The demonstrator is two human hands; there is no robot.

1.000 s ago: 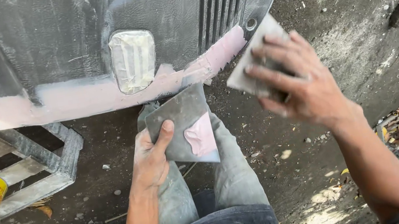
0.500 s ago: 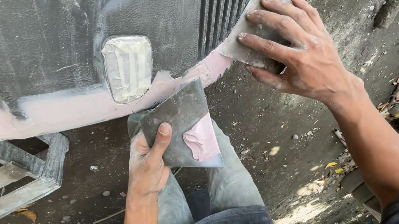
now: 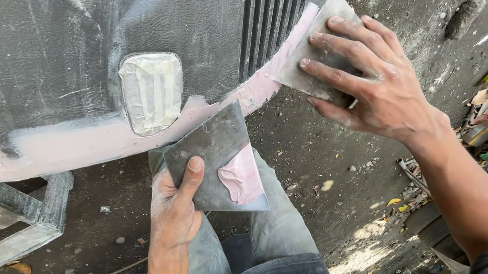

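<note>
We see two flat grey spreader plates, both smeared and dull. The upper spreader (image 3: pixel 310 60) is tilted, its long edge laid against the pink filler band (image 3: pixel 61 148) that runs along the lower edge of the grey body panel (image 3: pixel 33 60); our right hand (image 3: pixel 375 88) presses on it with fingers spread flat. The lower spreader (image 3: pixel 211 156) lies roughly level just under the panel's edge, gripped at its left side by our left hand (image 3: pixel 174 211), thumb on top. A blob of pink filler (image 3: pixel 241 180) sits on its right-hand lower corner, wet-looking and smooth.
</note>
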